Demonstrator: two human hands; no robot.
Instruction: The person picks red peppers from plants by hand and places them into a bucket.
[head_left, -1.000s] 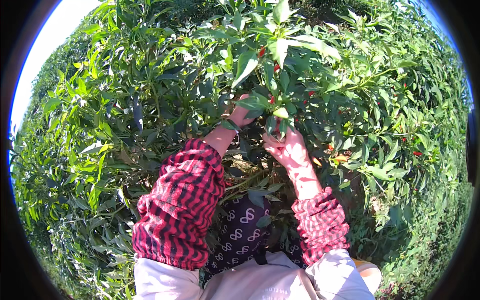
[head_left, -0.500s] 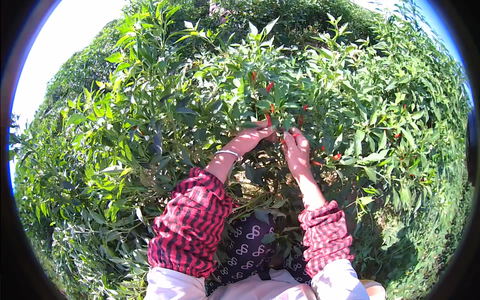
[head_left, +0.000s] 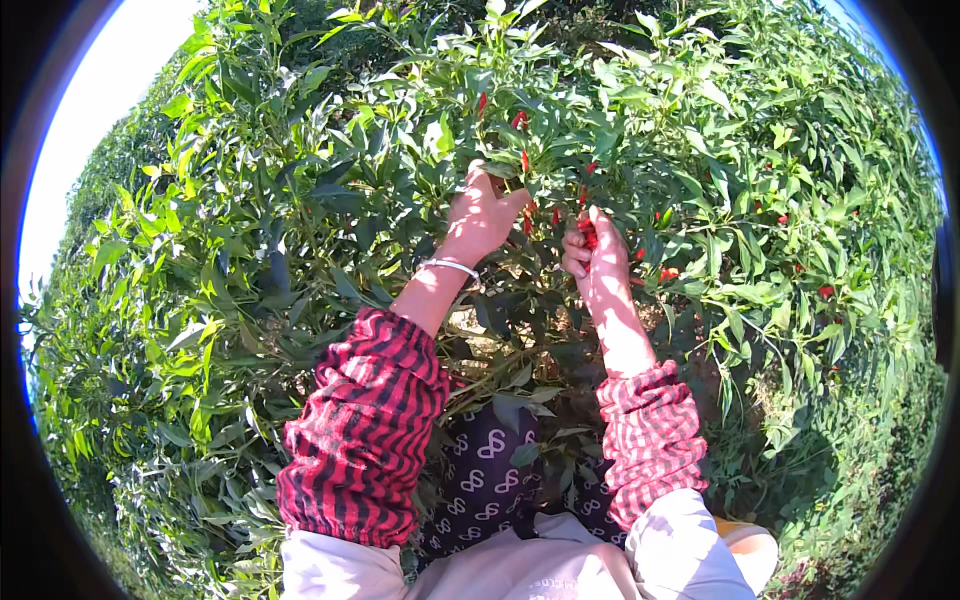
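My left hand (head_left: pixel 480 218), with a white bangle at its wrist, reaches into the leaves of a chili plant (head_left: pixel 420 140). Its thumb and forefinger stand apart, and the other fingertips are hidden by foliage. Just beside the thumb, a red chili (head_left: pixel 525 160) hangs on its stem. My right hand (head_left: pixel 604 262) is closed around several red chilies (head_left: pixel 588 238), which show above the curled fingers. More ripe chilies (head_left: pixel 669 273) hang just right of this hand, and another (head_left: pixel 520 120) is higher up between the hands.
Dense green bushes surround me on both sides and ahead. My knees in dark patterned trousers (head_left: pixel 485 470) are below the plant. Thin branches (head_left: pixel 480 385) cross in front of them. Something yellowish (head_left: pixel 740 535) shows by my right sleeve.
The view has tipped downward a little. My left hand has moved up and left from the chilies, its fingers spreading. My right hand has drawn slightly apart from it and curled around red chilies.
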